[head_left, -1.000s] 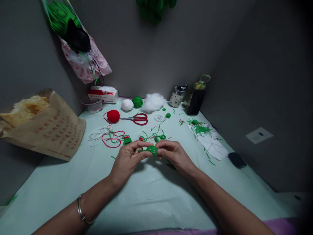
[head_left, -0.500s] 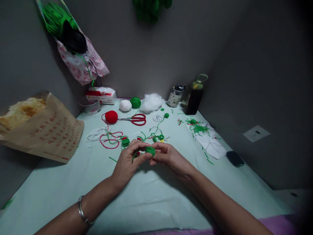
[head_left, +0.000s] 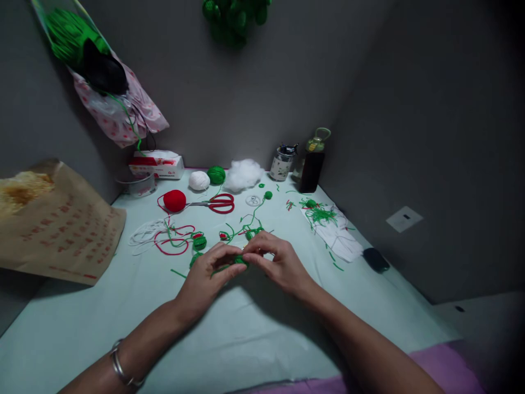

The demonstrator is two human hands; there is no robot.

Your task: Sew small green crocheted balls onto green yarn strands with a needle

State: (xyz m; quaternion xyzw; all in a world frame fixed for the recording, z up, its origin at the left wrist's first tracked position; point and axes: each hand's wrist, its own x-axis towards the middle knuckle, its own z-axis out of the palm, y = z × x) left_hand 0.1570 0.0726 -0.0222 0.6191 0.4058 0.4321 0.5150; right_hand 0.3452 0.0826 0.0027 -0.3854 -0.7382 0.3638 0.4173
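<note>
"Where are the hands working?"
"Over the pale table cover [head_left: 246, 336], near its middle. The left hand [head_left: 205, 276] is pinching a small green piece [head_left: 241, 260] between thumb and fingers. The right hand [head_left: 283, 264] is touching its right edge; I can't tell whether those fingertips are clamping it."
"What's bordering them?"
"Scissors [head_left: 222, 203] are lying beyond, a brown paper bag [head_left: 65, 235] is standing well left, and white paper [head_left: 342, 243] is lying right."
"Towards the body?"
"The cover is stretching between the forearms, reaching purple fabric [head_left: 445, 361] at the near edge."
</note>
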